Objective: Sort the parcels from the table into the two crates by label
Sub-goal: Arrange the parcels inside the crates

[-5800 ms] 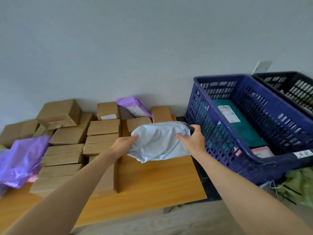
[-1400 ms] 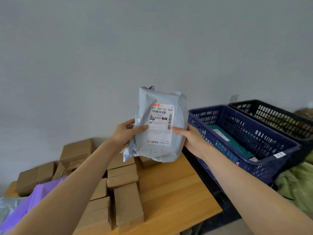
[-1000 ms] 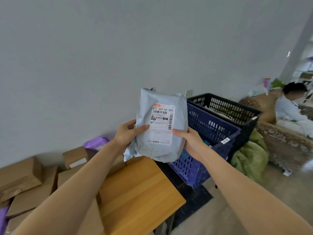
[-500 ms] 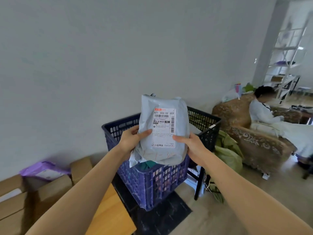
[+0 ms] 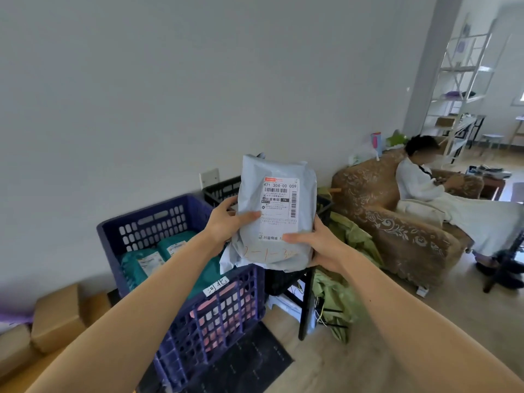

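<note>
I hold a pale grey mailer bag [image 5: 276, 248] upright in front of me, its white shipping label facing me. My left hand [image 5: 224, 222] grips its left edge, thumb across the front. My right hand [image 5: 319, 245] grips its lower right edge, thumb on the label's bottom. The bag hangs above the gap between the blue crate [image 5: 147, 222] and the black crate [image 5: 221, 188]. The blue crate holds teal parcels [image 5: 144, 262] and carries a handwritten tag on its near rim. The black crate is mostly hidden behind the bag.
Brown cardboard boxes [image 5: 54, 316] sit at the lower left on the table. A green sack [image 5: 337, 296] lies right of the crates. A person sits in a patterned armchair [image 5: 397, 222] at the right. A black mat [image 5: 243, 361] lies on the floor.
The view has swung right, from the table to the crates. The bag has gone from over the table to over the crates, still held in both hands.
</note>
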Demonstrator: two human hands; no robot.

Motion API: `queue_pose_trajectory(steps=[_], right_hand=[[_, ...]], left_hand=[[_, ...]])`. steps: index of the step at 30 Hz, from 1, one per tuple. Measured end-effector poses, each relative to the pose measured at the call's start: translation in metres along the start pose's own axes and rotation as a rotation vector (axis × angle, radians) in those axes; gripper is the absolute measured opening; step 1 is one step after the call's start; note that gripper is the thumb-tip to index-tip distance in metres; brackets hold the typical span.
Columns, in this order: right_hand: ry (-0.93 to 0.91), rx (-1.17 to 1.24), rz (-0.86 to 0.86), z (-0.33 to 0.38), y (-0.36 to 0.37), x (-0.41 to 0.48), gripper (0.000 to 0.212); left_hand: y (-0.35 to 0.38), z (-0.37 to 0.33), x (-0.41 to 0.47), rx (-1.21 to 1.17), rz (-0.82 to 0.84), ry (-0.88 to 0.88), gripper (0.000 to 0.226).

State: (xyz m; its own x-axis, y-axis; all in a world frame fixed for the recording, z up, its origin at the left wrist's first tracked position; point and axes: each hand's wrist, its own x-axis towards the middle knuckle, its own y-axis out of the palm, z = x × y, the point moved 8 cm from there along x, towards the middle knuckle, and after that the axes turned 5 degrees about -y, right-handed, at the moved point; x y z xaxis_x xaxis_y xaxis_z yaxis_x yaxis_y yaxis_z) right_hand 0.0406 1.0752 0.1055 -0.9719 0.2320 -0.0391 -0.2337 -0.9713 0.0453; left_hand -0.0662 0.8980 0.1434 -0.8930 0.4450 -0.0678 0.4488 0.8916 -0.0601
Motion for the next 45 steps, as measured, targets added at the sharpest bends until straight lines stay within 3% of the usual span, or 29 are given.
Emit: queue_pose_trajectory(steps=[7, 11, 18, 29, 35, 39, 43, 45], right_hand=[[-0.056, -0.006, 0.034, 0.003, -0.056, 0.054, 0.092], [-0.074, 0.018, 0.028, 0.007, -0.083, 0.102, 0.094], [-0.079, 0.024, 0.083, 0.022, -0.107, 0.206, 0.092], [-0.087, -0.063, 0.106, -0.003, -0.144, 0.304, 0.073], [-0.047, -0.099, 0.132, -0.011, -0.168, 0.353, 0.089], [-0.036, -0.131, 0.195, -0.011, -0.173, 0.383, 0.093], [-0.058, -0.145, 0.231, -0.009, -0.175, 0.417, 0.080], [-0.061, -0.157, 0.245, -0.010, -0.174, 0.431, 0.077]], left_hand=[[0.044, -0.008, 0.080, 0.098, -0.003, 0.009, 0.110], [0.062, -0.028, 0.131, 0.180, 0.011, 0.057, 0.118], [0.063, -0.068, 0.232, 0.333, 0.041, 0.141, 0.103], [0.040, -0.058, 0.328, 0.392, -0.247, 0.134, 0.070], [0.007, -0.034, 0.350, 0.433, -0.463, 0.059, 0.067], [0.000, -0.011, 0.352, 0.343, -0.442, -0.055, 0.074], [-0.001, 0.006, 0.344, 0.332, -0.473, -0.148, 0.038], [0.000, 0.013, 0.339, 0.323, -0.488, -0.182, 0.031]])
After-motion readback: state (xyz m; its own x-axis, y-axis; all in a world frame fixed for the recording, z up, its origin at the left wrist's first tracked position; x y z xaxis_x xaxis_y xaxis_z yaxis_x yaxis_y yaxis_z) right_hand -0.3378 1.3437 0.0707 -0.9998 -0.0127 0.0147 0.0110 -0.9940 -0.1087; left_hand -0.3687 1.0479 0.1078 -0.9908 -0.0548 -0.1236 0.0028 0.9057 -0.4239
